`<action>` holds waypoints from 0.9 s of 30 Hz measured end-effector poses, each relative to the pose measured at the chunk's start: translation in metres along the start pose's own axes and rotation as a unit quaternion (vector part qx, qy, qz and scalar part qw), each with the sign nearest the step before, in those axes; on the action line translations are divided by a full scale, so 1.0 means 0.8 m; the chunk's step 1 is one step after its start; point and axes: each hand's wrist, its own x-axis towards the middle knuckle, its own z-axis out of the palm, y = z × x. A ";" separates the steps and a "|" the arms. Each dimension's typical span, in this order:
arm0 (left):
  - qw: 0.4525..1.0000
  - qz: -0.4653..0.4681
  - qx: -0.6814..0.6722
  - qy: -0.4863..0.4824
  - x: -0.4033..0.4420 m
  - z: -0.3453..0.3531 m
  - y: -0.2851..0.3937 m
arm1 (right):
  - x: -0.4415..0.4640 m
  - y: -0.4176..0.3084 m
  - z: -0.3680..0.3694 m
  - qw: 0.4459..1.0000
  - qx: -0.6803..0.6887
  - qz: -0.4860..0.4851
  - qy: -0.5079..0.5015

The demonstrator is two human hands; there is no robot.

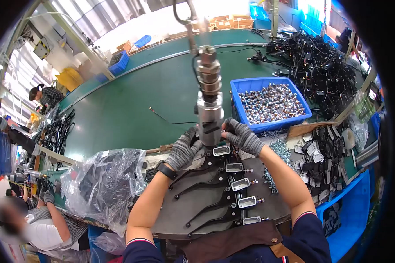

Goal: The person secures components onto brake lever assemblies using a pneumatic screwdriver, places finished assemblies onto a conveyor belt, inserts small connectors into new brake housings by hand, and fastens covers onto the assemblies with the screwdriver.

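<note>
A silver power screwdriver [210,116] hangs upright in front of me, covering the spot between my hands. To its left, my left hand [184,150], in a grey striped fingerless glove, has its fingers curled inward, the tips partly behind the tool. On the other side my right hand [243,138], gloved alike, is closed with thumb and fingertips together; what they hold is hidden. Just below the tool begins a column of brake lever assemblies with open silver reservoirs [241,184]. Their black levers [199,186] point left over the dark work plate [173,221].
A blue bin of small metal fittings [272,105] stands beyond my right hand. Loose screws [280,160] and black-and-silver parts [316,155] lie at right, a cable pile [314,65] behind. Clear plastic bags [105,184] lie left; a co-worker [48,228] sits there.
</note>
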 end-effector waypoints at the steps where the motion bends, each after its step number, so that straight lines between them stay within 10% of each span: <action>1: 0.999 -0.005 0.035 0.000 -0.003 -0.003 0.001 | 0.003 0.012 0.002 1.000 -0.002 -0.023 -0.007; 5: 0.975 0.125 0.182 0.014 0.002 0.005 0.000 | 0.015 0.097 0.009 0.979 -0.194 -0.060 -0.024; 12: 0.981 0.011 0.195 -0.006 0.004 0.039 -0.016 | 0.002 0.094 -0.010 0.957 -0.236 -0.130 -0.103; 16: 0.981 0.011 0.189 0.040 0.003 0.054 -0.023 | -0.004 0.044 0.000 0.990 -0.098 0.096 -0.045; 18: 0.983 0.117 0.142 -0.023 0.006 0.018 0.022 | -0.004 0.056 -0.006 0.982 -0.182 0.027 -0.036; 22: 0.960 -0.065 0.262 0.077 -0.039 0.000 0.065 | 0.000 0.086 -0.014 0.999 -0.001 0.018 -0.028; 27: 0.907 -0.023 0.408 0.100 -0.153 -0.023 -0.021 | -0.055 0.036 -0.028 0.999 0.024 0.018 -0.014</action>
